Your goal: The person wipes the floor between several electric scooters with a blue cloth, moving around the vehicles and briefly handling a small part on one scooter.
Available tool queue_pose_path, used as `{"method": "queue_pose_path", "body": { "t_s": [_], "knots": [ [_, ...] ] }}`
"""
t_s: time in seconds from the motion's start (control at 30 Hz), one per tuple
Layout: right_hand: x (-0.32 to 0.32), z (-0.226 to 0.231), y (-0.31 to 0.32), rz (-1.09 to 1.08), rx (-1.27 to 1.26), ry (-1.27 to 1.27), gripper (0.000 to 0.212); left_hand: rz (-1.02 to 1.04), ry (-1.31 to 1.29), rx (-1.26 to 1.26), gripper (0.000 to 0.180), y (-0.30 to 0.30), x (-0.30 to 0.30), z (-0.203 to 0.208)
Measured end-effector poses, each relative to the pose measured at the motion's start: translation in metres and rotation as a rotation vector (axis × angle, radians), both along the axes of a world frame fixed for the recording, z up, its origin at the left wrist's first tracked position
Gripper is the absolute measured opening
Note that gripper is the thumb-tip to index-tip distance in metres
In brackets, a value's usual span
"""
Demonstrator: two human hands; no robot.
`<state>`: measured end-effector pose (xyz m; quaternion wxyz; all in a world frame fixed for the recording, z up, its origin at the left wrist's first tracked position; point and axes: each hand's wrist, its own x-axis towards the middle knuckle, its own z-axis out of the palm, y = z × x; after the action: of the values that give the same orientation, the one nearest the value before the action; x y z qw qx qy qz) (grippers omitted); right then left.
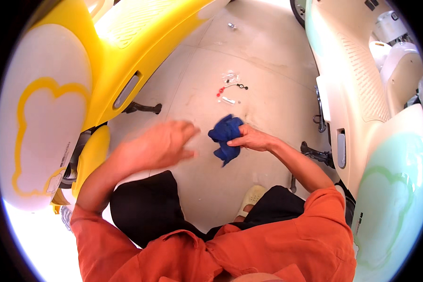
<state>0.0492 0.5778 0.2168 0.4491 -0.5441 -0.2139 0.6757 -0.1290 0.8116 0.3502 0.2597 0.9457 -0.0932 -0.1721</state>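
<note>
A crumpled dark blue cloth [224,136] hangs in front of me, pinched between the thumb and fingers of my right hand [254,139]. To the left of it, and apart from it, is my left hand [167,141]. It is slightly blurred, with thumb and fingers spread and nothing visible between them. Beyond the cloth, several small parts lie on the floor: a short cable [230,86] with red and black ends, a small white tube-shaped piece [228,100], and a clear plastic scrap [231,76].
A yellow and white scooter [141,70] flanks me on the left, a cream and mint one [362,84] on the right. Their dark stands [148,108] reach down to the pale tiled floor [188,94]. A small shiny metal piece [232,26] lies farther off.
</note>
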Motion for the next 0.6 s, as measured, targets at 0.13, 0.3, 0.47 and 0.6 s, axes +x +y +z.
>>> {"method": "queue_pose_path", "body": {
  "t_s": [0.13, 0.3, 0.47, 0.6],
  "knots": [
    [-0.002, 0.055, 0.027, 0.320, 0.164, -0.195, 0.024, -0.120, 0.147, 0.136, 0.052, -0.039, -0.053, 0.073],
    [-0.004, 0.022, 0.046, 0.371, 0.205, -0.158, 0.039, -0.094, 0.047, 0.386, 0.055, -0.045, -0.047, 0.021],
    [-0.004, 0.034, 0.051, 0.561, 0.231, -0.262, 0.035, 0.003, -0.020, 0.012, 0.097, -0.025, -0.010, 0.004],
    [-0.007, 0.075, 0.066, 0.766, 0.310, -0.478, 0.029, 0.049, 0.044, -0.202, 0.112, -0.014, 0.013, -0.002]
  ]
}}
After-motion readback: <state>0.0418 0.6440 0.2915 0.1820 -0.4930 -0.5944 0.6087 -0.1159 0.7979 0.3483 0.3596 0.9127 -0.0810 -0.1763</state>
